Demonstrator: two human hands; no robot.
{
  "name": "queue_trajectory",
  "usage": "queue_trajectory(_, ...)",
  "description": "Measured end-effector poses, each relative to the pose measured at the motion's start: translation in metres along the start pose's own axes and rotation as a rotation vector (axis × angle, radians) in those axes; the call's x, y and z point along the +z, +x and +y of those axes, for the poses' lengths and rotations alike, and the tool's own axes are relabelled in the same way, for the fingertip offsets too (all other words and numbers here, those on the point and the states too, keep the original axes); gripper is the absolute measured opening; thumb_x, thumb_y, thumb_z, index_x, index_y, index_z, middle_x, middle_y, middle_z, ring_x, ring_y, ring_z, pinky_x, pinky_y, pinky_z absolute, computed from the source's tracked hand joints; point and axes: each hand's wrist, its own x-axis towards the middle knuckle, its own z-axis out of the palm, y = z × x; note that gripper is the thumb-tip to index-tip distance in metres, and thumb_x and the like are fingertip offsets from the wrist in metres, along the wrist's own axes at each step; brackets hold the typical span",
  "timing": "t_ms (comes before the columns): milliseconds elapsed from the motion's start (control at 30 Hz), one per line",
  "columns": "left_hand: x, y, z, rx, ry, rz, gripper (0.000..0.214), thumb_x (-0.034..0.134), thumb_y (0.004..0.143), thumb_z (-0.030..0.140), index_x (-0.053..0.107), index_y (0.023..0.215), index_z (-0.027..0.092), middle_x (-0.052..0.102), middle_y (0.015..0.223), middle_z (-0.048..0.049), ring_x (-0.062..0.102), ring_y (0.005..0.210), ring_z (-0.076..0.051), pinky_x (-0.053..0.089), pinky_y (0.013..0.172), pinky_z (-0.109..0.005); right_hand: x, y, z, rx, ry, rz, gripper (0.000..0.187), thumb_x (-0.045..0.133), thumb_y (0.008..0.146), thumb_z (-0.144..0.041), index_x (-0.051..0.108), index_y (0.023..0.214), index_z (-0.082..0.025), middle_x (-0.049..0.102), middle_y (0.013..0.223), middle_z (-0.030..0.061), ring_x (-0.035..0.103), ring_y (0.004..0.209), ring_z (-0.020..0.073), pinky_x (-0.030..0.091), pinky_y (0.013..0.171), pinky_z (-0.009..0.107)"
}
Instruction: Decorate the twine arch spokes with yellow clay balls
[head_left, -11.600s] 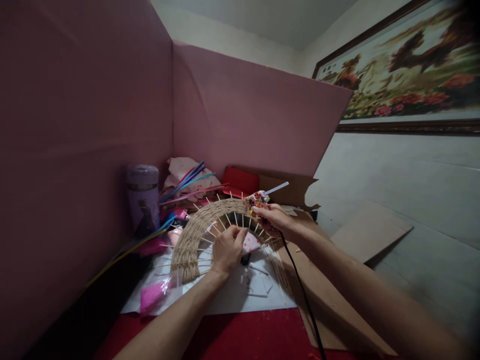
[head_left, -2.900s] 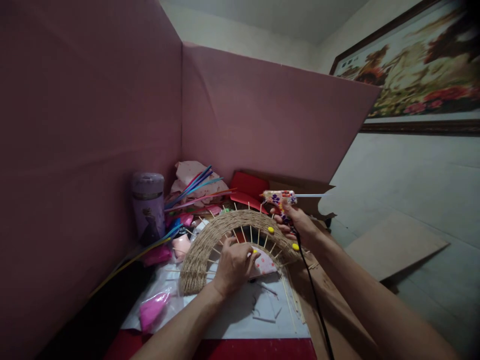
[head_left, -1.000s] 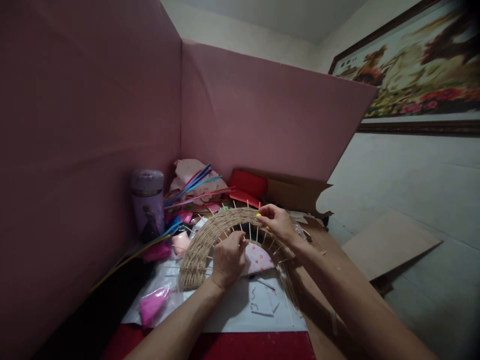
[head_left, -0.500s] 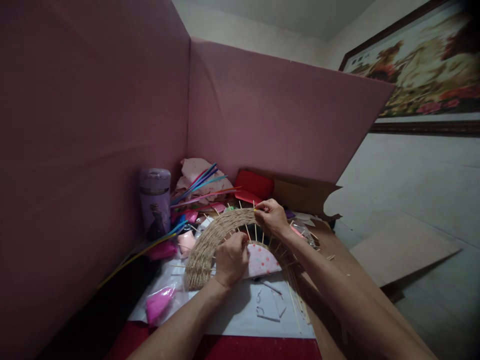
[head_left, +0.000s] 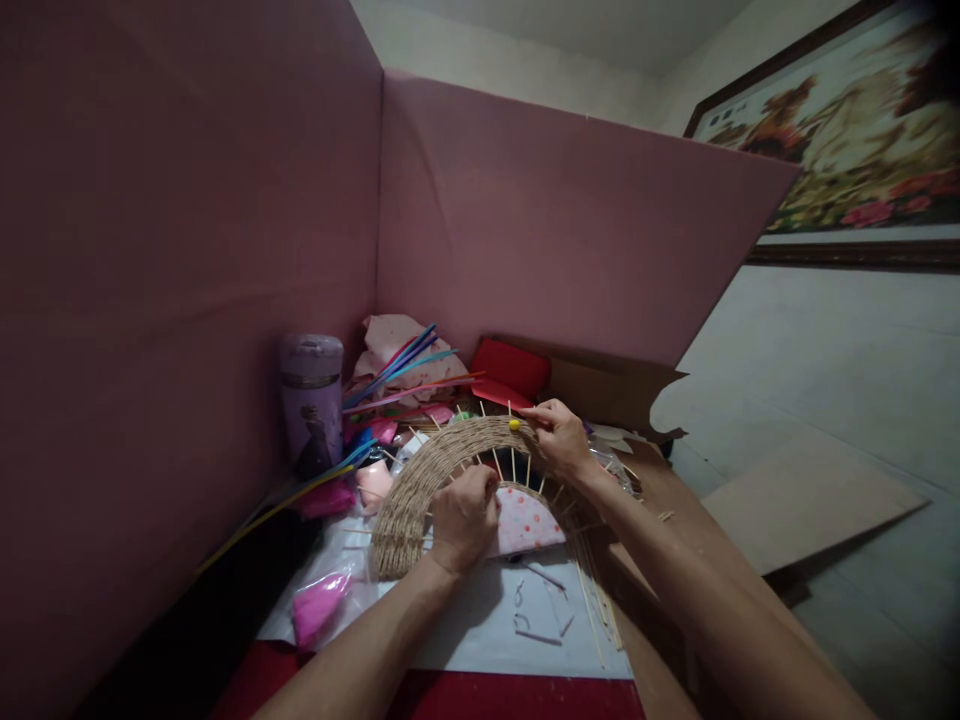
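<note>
As left hand (head_left: 466, 512) pinches woven arch (head_left: 435, 462) by inner sticks (head_left: 514, 464), presumably bracing it, right hand (head_left: 562, 440) hovers beside yellow disc (head_left: 514, 426), grip unclear.

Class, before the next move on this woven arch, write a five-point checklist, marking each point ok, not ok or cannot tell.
1. Yellow piece lying on the woven arch: ok.
2. Yellow piece firmly fixed: cannot tell.
3. Right hand clear of the arch: not ok, it overlaps the right side in view.
4. Left hand gripping the arch: cannot tell, fingertips hidden.
5. Dotted piece fully visible: not ok, the left hand covers its left end.
</note>
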Motion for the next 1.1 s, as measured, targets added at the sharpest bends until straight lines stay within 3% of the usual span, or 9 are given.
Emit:
queue_trajectory(167,0.001,0.000,0.000,0.005,0.003,0.003,0.015,0.049,0.078,0.011,0.059,0.077,0.021,0.066,0.076,-0.0017,0.060,0.067,-0.016,0.037,0.058,-0.025,-0.009,-0.015,-0.013,-0.183,-0.287,-0.077,0.037,0.048,0.080,-0.009,0.068,0.106,-0.026,0.055,0.089,0.0060,0.049,0.086,0.0197,0.040,0.070,0.028)
queue_trajectory(433,0.000,0.001,0.001,0.000,0.000,-0.004,0.014,0.049,0.079,0.012,0.059,0.077,0.021,0.066,0.077,-0.0017,0.060,0.068,-0.016,0.037,0.058,-0.026,-0.006,-0.019,-0.018,-0.257,-0.528,-0.187,0.044,0.049,0.078,-0.004,0.060,0.115,-0.023,0.054,0.093,0.0089,0.045,0.087,0.0223,0.035,0.070,0.030)
queue_trajectory(900,0.001,0.001,0.000,0.001,0.008,0.004,0.014,0.049,0.079,0.013,0.060,0.077,0.021,0.066,0.076,-0.0019,0.060,0.067,-0.016,0.037,0.057,-0.026,-0.004,-0.021,-0.021,-0.255,-0.531,-0.199,0.044,0.049,0.076,-0.003,0.063,0.112,-0.023,0.054,0.092,0.0094,0.045,0.085,0.0224,0.034,0.068,0.030)
queue_trajectory(1100,0.000,0.001,0.000,-0.002,-0.001,-0.002,0.013,0.049,0.079,0.013,0.060,0.077,0.021,0.066,0.077,-0.0018,0.060,0.067,-0.016,0.036,0.058,-0.026,-0.004,-0.017,-0.011,-0.135,-0.215,-0.089,0.040,0.045,0.079,-0.004,0.070,0.102,-0.025,0.053,0.087,0.0052,0.050,0.084,0.0185,0.040,0.072,0.028)
